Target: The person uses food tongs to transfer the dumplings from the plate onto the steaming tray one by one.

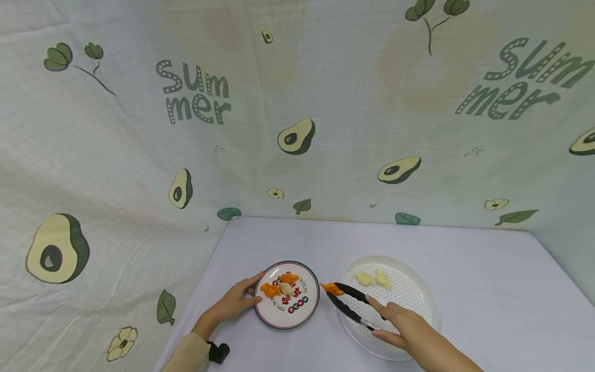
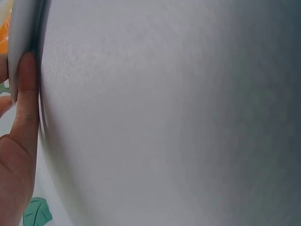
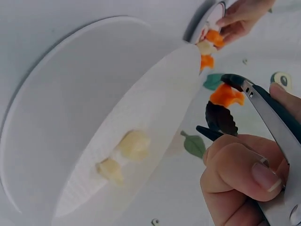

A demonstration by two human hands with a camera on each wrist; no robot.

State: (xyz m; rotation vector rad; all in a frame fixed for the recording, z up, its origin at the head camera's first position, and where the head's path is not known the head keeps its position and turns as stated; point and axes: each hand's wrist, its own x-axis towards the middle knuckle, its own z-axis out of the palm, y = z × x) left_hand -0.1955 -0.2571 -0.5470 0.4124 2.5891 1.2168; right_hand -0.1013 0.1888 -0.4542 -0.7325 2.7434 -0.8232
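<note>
My left hand (image 1: 234, 299) holds the left rim of a round white plate (image 1: 281, 318) with a dark edge and printed lettering. Thumb and fingers lie on either side of that rim in the left wrist view. Two orange dumplings (image 1: 270, 290) and a pale dumpling (image 1: 286, 289) lie on the plate. My right hand (image 1: 409, 330) grips black-tipped metal tongs (image 1: 346, 310). Between the tong tips is another orange dumpling (image 3: 226, 95), just right of the plate in the head view. Below the tongs sits a round white tray (image 1: 420, 305) bearing two pale dumplings (image 1: 365, 279).
Plate and tray stand side by side on a white table (image 1: 488, 289). A cloth (image 1: 344, 103) printed with avocados and lettering hangs behind and to the left. A dark heart-shaped piece (image 1: 219, 353) shows by the left sleeve (image 1: 189, 352).
</note>
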